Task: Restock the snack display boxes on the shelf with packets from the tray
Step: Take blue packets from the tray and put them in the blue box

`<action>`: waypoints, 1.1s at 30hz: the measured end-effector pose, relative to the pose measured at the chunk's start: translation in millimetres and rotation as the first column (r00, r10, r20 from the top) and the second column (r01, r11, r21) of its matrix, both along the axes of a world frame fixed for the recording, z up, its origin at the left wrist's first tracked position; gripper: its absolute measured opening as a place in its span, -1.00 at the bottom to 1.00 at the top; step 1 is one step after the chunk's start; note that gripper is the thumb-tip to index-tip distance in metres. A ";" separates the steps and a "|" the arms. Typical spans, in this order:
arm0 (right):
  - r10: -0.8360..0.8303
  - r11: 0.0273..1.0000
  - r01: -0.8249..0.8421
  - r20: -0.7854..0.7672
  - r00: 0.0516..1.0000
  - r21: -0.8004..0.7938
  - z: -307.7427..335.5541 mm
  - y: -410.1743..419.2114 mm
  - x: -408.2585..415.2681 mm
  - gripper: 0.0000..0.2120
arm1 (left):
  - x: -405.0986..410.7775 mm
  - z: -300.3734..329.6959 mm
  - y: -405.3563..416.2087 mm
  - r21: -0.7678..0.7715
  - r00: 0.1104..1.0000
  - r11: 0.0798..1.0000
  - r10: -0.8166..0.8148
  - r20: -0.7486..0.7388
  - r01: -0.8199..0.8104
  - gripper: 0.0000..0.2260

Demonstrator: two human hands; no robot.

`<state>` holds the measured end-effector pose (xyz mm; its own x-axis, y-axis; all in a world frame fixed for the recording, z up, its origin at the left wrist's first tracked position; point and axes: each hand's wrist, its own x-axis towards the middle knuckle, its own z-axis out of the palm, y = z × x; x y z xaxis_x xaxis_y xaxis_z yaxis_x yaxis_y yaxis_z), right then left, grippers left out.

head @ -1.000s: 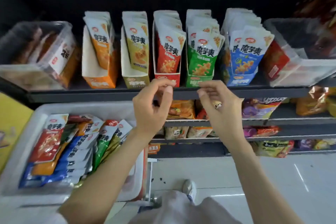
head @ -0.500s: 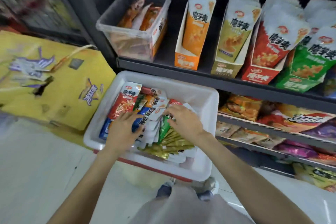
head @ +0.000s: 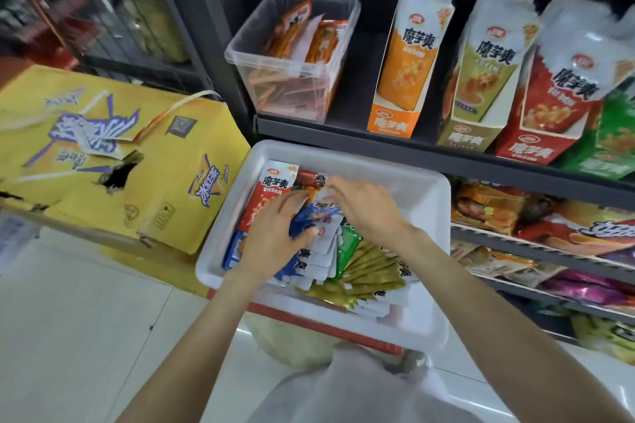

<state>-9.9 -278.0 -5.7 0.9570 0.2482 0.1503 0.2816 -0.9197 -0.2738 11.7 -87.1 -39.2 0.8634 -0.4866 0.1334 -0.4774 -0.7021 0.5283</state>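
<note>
White tray holds mixed packets. Left hand flat, fingers spread on the pile; right hand fingers curled into packets, exact pinch unclear.

Both hands, left and right, reach down, fingers spread.

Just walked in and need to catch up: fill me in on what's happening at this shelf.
A person is restocking snack packets. Both hands are down in the white tray below the shelf: the left hand lies on the blue packets beside a red packet, and the right hand is sorting through the pile; its grip is unclear. Green packets and gold packets wait there too. On the shelf, the orange display box looks the least full.
</note>
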 end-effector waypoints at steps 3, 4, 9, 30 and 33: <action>-0.233 0.880 0.201 0.023 0.972 0.430 31.0 -11.5 -5.8 -0.75 | 1.5 20.7 -11.4 -0.267 0.960 0.963 -0.053 -0.274 -0.023 -0.72; -0.273 0.811 0.231 -0.002 0.962 0.538 38.0 -17.6 -8.2 -0.81 | 1.1 26.4 -15.4 -0.325 0.939 0.944 -0.058 -0.338 -0.058 -0.78; -0.226 0.416 0.490 -0.435 0.872 0.766 55.0 -54.2 -23.9 -0.73 | -7.4 47.4 -41.6 -0.406 0.903 0.909 -0.090 -0.421 -0.098 -0.87; -0.795 0.025 0.353 -0.195 0.574 0.935 84.5 -264.2 -219.9 -0.74 | -104.4 96.3 -319.7 -0.484 0.862 0.785 -0.494 -0.113 0.386 -0.80; -0.913 0.076 0.271 -0.043 0.406 0.960 100.0 -306.0 -235.5 -0.78 | -111.3 104.0 -359.1 -0.524 0.859 0.746 -0.509 -0.050 0.411 -0.77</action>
<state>-245.4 -584.1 94.3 0.3248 -0.9151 0.2391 0.1045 -0.2165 -0.9707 -99.6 -446.3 64.8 0.5825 -0.7451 0.3249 -0.5382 -0.0539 0.8411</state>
